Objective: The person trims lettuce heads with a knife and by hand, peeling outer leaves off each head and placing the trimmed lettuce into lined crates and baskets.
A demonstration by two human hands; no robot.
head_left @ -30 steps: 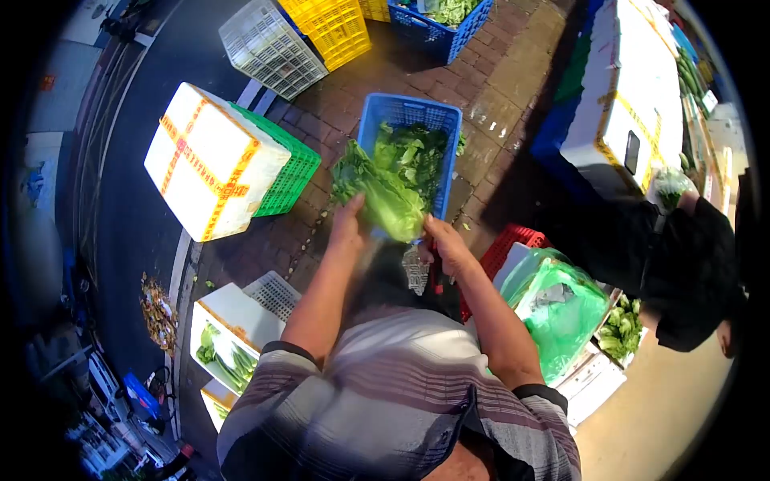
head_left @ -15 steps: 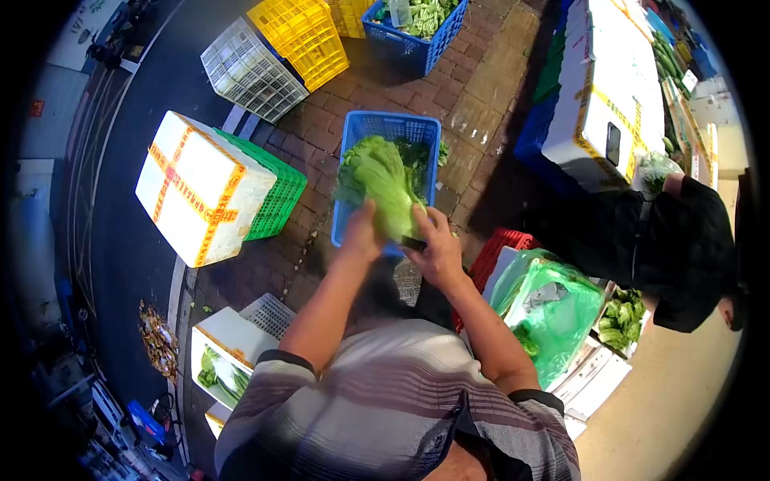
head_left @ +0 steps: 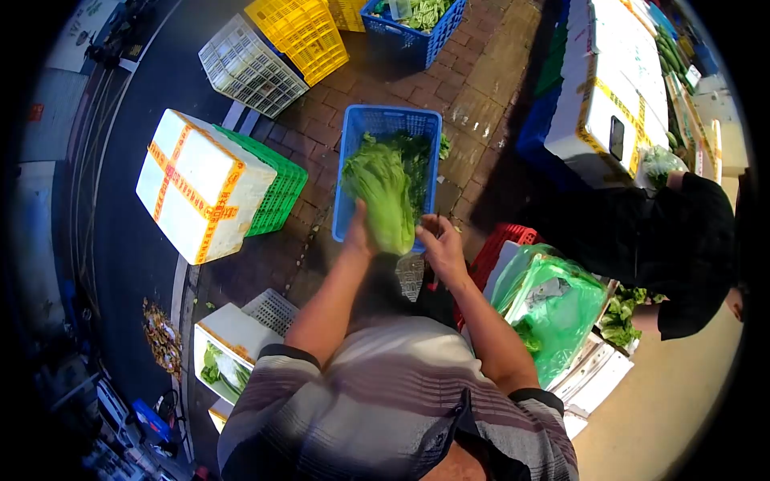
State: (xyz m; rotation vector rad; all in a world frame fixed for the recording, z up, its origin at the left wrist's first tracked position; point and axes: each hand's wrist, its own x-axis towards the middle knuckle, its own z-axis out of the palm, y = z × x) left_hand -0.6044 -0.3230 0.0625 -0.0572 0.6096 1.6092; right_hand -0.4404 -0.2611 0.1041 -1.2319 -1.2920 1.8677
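A head of leafy green lettuce [head_left: 383, 196] is tilted over the near part of a blue plastic crate [head_left: 439, 128], its leaves away from me and its pale base towards me. My left hand [head_left: 358, 232] is closed around the lettuce's left side, partly hidden by it. Close to the right of the base is my right hand [head_left: 441, 244], fingers curled in. What those fingers hold is mostly hidden; a dark bit with some red shows just below them. Darker leafy greens [head_left: 415, 164] lie inside the crate.
A taped white foam box [head_left: 192, 188] and a green crate [head_left: 277, 192] stand left. White [head_left: 253, 68] and yellow crates [head_left: 301, 36] are beyond. At right are a green plastic bag [head_left: 561, 313], a red crate [head_left: 501, 244], and a person in black [head_left: 642, 240] beside foam boxes [head_left: 609, 88].
The lettuce has shifted slightly towards me. My right hand has moved a little right and down; the dark blade-like edge seen at the lettuce's base no longer shows there.
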